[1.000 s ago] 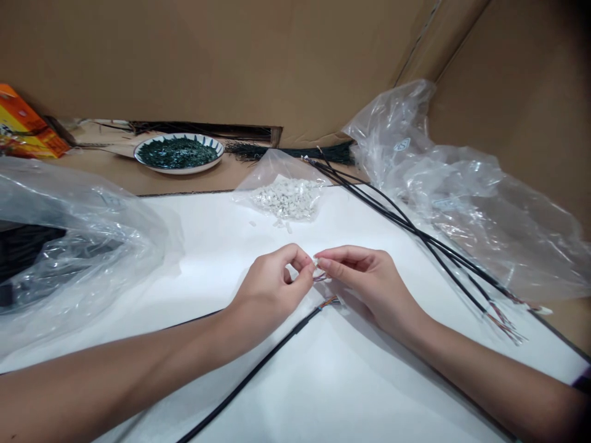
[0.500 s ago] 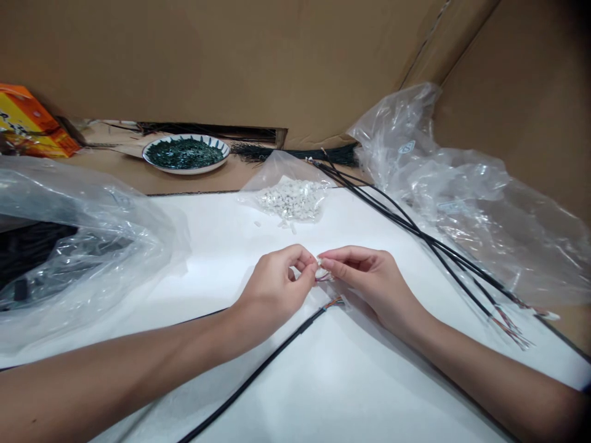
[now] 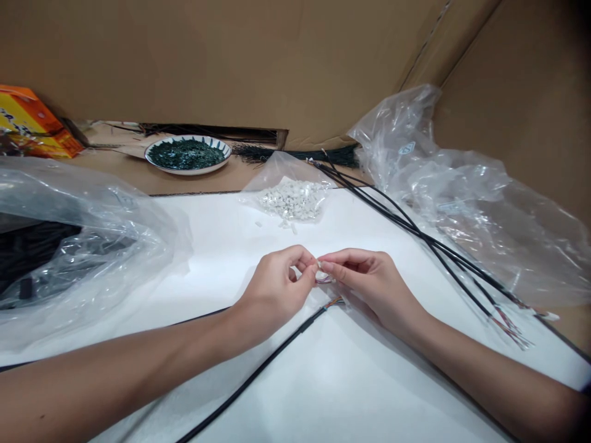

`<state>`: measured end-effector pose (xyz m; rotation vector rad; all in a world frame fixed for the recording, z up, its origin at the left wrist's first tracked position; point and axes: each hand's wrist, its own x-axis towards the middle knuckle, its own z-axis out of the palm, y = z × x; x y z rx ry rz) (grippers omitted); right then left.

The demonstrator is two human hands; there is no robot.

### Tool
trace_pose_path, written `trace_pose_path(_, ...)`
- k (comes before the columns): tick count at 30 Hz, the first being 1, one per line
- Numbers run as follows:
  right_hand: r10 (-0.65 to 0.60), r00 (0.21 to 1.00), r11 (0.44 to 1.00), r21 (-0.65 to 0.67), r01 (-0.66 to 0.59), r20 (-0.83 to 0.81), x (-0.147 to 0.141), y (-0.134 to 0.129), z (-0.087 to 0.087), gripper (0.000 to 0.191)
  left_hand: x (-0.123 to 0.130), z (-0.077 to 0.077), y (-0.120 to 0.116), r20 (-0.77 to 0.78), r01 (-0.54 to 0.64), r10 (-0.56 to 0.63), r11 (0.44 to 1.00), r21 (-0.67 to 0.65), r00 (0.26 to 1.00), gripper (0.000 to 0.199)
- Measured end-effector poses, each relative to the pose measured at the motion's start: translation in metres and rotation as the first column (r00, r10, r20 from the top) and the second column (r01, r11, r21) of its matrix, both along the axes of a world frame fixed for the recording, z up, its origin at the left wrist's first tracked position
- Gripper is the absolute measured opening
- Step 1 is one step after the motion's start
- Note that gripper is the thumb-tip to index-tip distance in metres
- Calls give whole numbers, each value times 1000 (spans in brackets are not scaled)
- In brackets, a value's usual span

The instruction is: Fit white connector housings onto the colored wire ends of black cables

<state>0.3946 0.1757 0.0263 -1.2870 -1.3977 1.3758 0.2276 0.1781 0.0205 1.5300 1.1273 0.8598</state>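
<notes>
My left hand (image 3: 281,286) is closed in a pinch, thumb against forefinger, at what looks like a thin wire (image 3: 324,280); its very tip is hidden by the fingers. Facing it, my right hand (image 3: 369,280) pinches a tiny white connector (image 3: 319,264), and the two sets of fingertips almost touch. Below them a black cable (image 3: 272,358) runs from the lower edge up to its stripped end, where thin coloured wires (image 3: 335,301) fan out beneath my right hand.
A clear bag of small white connectors (image 3: 295,198) lies ahead, a few pieces loose before it. More black cables (image 3: 406,221) cross the right side beside crumpled plastic (image 3: 471,184). A plate (image 3: 187,170) of dark green bits, an orange box (image 3: 41,126) and a plastic bag (image 3: 138,240) are leftward.
Both hands stay in nearly the same place, fingertips still together. The view has shifted very slightly; no object has visibly been let go or picked up.
</notes>
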Motion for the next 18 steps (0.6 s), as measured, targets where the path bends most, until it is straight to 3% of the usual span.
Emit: trace_pose_path(18,-83,992,995,-69,76,-96,-1,2,-3,19,-2,-8,5,24,-1,1,1000,18,1000,22)
